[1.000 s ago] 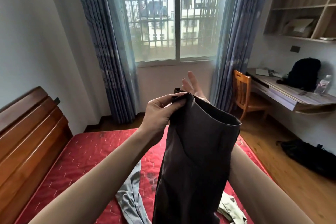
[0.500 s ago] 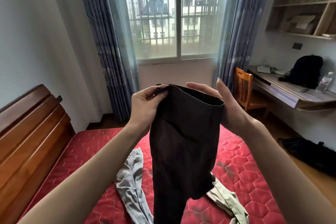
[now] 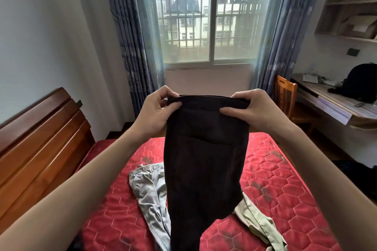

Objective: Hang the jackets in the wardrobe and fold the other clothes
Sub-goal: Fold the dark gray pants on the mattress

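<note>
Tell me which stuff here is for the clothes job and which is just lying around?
For the job: dark trousers, held by left hand and right hand; grey trousers; beige garment.
Lying about: backpack, chair, desk.

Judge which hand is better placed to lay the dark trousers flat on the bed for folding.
Neither clearly: left hand and right hand pinch opposite waistband corners of the dark trousers, level, above the bed. Both should lower together.

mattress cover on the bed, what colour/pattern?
Red, quilted in a hexagon pattern, with some dark smudges. The mattress shows best in the head view.
</note>
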A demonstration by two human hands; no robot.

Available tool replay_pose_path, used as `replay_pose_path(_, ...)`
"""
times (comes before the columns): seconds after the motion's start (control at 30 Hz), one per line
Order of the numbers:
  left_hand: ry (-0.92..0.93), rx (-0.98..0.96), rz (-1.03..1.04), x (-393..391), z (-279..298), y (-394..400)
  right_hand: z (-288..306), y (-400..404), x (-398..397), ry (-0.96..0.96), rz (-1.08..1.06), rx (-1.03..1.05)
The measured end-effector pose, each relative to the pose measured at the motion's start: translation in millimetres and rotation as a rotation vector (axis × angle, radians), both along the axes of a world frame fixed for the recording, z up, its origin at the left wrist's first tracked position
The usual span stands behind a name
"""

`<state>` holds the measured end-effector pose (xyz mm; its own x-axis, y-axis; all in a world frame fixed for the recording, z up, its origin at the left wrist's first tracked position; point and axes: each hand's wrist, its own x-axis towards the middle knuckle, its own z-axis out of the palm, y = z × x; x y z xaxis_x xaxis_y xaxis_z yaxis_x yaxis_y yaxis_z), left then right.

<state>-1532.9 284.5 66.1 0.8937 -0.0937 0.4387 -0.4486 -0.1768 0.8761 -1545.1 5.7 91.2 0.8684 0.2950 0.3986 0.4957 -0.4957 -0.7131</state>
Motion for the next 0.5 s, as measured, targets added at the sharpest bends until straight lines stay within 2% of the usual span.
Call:
replay_pose_path(0.07, -0.025, 0.021, 0.005, 5, 1, 7, 5, 1, 4, 0.055, 0.064, -0.076)
replay_pose_path(0.2, -0.003, 0.086, -0.017, 20, 0, 11, 11, 3, 21, 0.215, 0.154, -0.365)
replay_pose_path(0.33, 0.104, 0.205, -0.068, 40, 7, 22, 7, 10, 51, 0.187, 0.143, -0.406)
replay_pose_path(0.43, 0.229, 0.509, -0.126, 64, 19, 35, -3, 20, 83, 0.151, 0.109, -0.41)
replay_pose_path(0.5, 0.218, 0.704, -0.144, 87, 19, 38, -14, 30, 109, 0.13, 0.082, -0.427)
